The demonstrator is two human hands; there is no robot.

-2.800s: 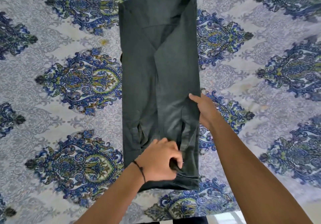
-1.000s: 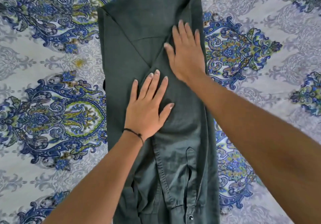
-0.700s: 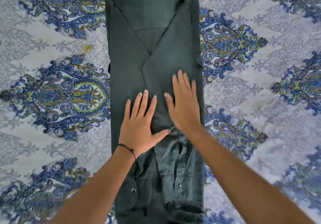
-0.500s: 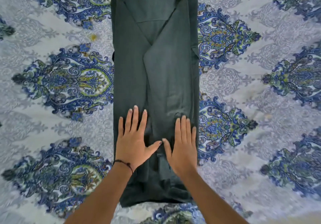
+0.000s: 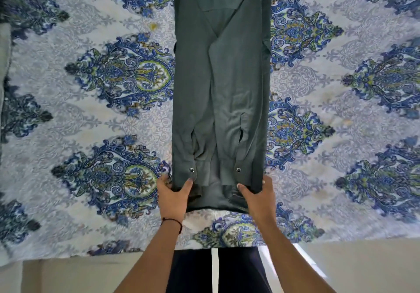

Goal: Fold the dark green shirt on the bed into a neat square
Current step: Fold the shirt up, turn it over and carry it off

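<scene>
The dark green shirt (image 5: 220, 83) lies on the bed as a long narrow strip, both sides and sleeves folded inward, cuffs with snap buttons near the bottom. Its collar end runs out of the top of the frame. My left hand (image 5: 173, 196) pinches the bottom left corner of the strip, thumb on top. My right hand (image 5: 258, 198) grips the bottom right corner the same way. The hem is lifted slightly off the bedspread between the two hands.
The bedspread (image 5: 91, 111) is white with blue and green ornamental patterns and spreads wide on both sides of the shirt. The bed's near edge (image 5: 68, 255) runs across the bottom, with pale floor below and my dark trousers (image 5: 216, 270) against it.
Both hands slid down the shirt from flat on its middle to the bottom hem and closed on its two corners. The view pulled back toward the bed's edge.
</scene>
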